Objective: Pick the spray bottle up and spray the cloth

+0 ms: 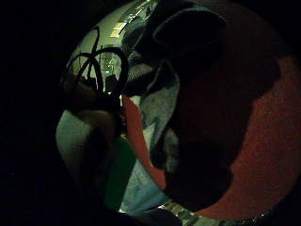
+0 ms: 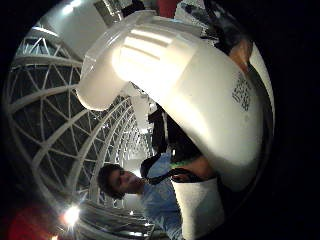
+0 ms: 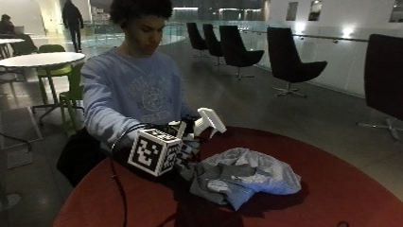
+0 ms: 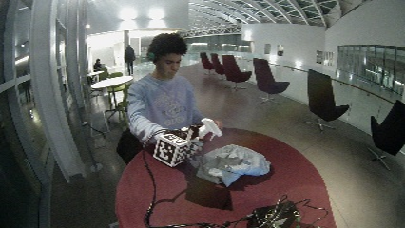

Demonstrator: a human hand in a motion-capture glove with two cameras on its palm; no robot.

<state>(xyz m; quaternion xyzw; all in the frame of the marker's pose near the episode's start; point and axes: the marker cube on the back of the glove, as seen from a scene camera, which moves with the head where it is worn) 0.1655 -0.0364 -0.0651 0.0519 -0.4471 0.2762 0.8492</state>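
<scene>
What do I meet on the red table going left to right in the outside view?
Gloved right hand → white spray bottle held in it → crumpled grey cloth → bare table.

cloth (image 3: 242, 177) on table (image 3: 353, 189) — bottle (image 3: 209, 122) behind

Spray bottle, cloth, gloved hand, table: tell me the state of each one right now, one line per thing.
Spray bottle: lifted off the table, held upright, white nozzle over the cloth's near edge.
Cloth: crumpled in a heap, lying on the table, not held.
Gloved right hand: fingers curled round the spray bottle, beside the cloth.
Round red table: bears the cloth.
</scene>
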